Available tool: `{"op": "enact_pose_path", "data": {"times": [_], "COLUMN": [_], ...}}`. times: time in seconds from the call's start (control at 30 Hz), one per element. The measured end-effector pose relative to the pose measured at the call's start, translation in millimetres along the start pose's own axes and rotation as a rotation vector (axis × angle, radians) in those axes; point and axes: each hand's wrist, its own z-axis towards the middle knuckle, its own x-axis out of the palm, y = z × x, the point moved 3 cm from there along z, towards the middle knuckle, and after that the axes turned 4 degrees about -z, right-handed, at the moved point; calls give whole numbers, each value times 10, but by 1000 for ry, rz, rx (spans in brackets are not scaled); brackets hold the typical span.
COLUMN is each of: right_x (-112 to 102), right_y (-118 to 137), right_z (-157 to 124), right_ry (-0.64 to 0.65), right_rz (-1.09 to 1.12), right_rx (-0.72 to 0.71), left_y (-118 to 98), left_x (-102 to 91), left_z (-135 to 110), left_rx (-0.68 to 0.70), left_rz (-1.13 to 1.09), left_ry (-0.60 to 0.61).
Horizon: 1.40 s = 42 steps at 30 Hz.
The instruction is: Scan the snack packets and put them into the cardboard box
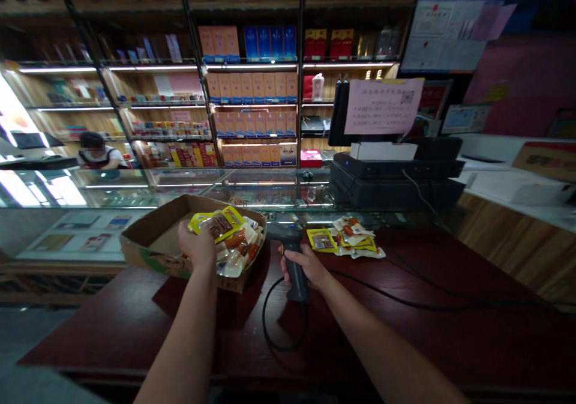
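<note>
The right hand (306, 266) closes around one corded barcode scanner (293, 266). The half-curled left hand (197, 247), grip uncertain, sits over one cardboard box (153, 236) of snack packets (234, 248) on the counter (90, 326); a second heap (346, 239) lies beside the scanner.

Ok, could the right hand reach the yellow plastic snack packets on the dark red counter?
Probably yes: the packets lie unobstructed beside the right hand, though it grips a dark grey barcode scanner.
</note>
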Motion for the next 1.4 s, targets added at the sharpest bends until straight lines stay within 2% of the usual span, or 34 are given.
{"op": "enact_pose_path", "data": {"times": [0.13, 0.2, 0.27, 0.33, 0.4, 0.5, 0.6, 0.7, 0.83, 0.9, 1.0, 1.17, 1.2, 1.27, 1.4], "right_x": [-113, -227, -387, -582, -789, -1071, -1282, -1392, -1392, -1370, -1338, -1290, -1280, -1261, -1237], "right_y": [4, 8, 14, 20, 15, -16, -57, -88, -97, -96, -102, -149, -156, -161, -143], "right_z": [-82, -151, -240, -344, -455, -601, -688, -700, -662, -657, -661, -655, -655, -658, -667], "right_ry": [-26, -56, -100, -151, -207, -286, -401, -488, -450, -427, -392, -308, -296, -283, -291], "right_rz": [-3, -1, -5, -20, -42, -56, -29, -16, -19, -13, -3, -15, -22, -34, -47], "right_rx": [6, 12, 14, 7, 0, -13, -26, -21, -28, -35, -26, 42, 55, 72, 74], "left_y": [-403, -572, -644, -583, -403, -57, 163, 223, 268, 338, 471, 656, 667, 657, 609], "left_x": [-18, 70, 247, 513, 800, 1169, 1426, 1567, 1634, 1640, 1637, 1622, 1626, 1639, 1647], "left_z": [-274, -496, -779, -1117, -1472, -1921, -2213, -2345, -2370, -2329, -2217, -2082, -2082, -2094, -2123], "left_rx": [309, 421, 480, 481, 435, 291, 186, 157, 170, 115, -44, -534, -598, -625, -537], "left_rz": [204, 171, 99, 74, 161, 380, 551, 652, 664, 590, 322, -303, -402, -530, -570], "left_ry": [-8, 52, 194, 441, 666, 872, 996, 999, 969, 964, 942, 770, 745, 730, 727]}}
